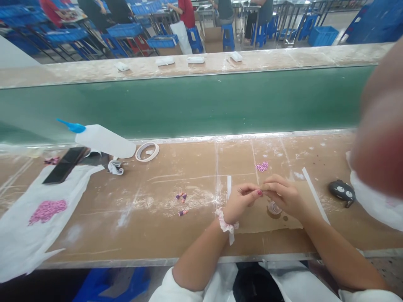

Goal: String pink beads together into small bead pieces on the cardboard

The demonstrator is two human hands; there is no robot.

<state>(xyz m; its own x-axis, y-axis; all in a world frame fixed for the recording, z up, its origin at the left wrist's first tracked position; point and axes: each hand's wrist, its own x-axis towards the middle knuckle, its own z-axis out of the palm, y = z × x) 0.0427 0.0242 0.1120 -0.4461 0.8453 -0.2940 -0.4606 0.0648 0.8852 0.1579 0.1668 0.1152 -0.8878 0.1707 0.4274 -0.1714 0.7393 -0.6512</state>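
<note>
Over sheet (252, 222) — left hand (236, 202), right hand (286, 198) meeting — well inside table edge (141, 263).

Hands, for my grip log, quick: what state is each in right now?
Left hand: pinched closed; anything held is too small to tell.
Right hand: fingers bent; whether it grips anything can't be told.

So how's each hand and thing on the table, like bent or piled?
Left hand: fingers bent
Right hand: fingers bent
Small clear container: partly hidden, open or closed unclear
Tiny purple-pink pieces: loose, clustered
Small multicoloured pieces: loose
Tape roll: lying flat
Squeeze bottle: blue nozzle fitted
Black phone: dark face up
White sheet: spread, wrinkled
Pink pieces: heaped on the sheet
Black figure: eyes showing
</note>
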